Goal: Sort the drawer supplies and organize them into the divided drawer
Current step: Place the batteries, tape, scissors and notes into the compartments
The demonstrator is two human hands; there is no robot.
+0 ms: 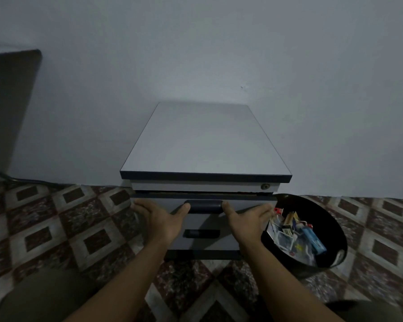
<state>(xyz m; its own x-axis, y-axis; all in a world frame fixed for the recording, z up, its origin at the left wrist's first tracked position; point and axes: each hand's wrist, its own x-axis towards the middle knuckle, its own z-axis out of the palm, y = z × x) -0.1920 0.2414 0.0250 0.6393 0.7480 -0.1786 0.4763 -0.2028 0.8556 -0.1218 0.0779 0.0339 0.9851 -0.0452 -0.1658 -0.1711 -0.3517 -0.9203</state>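
A small grey drawer cabinet (pixel 205 140) with dark edging stands against the wall. My left hand (pixel 158 217) and my right hand (pixel 247 218) lie flat with straight fingers against the front of its middle drawer (pixel 205 217), one on each side of the dark handle (pixel 204 206). The drawer looks pushed almost fully in. A black tub (pixel 330 228) on the floor to the right holds mixed supplies (pixel 293 233): small boxes, packets and a blue item.
A lower drawer with a recessed handle (pixel 201 234) sits beneath my hands. A keyhole (pixel 265 186) is on the top strip. The patterned tiled floor (pixel 68 224) spreads to both sides. A dark panel (pixel 9 108) leans at the far left wall.
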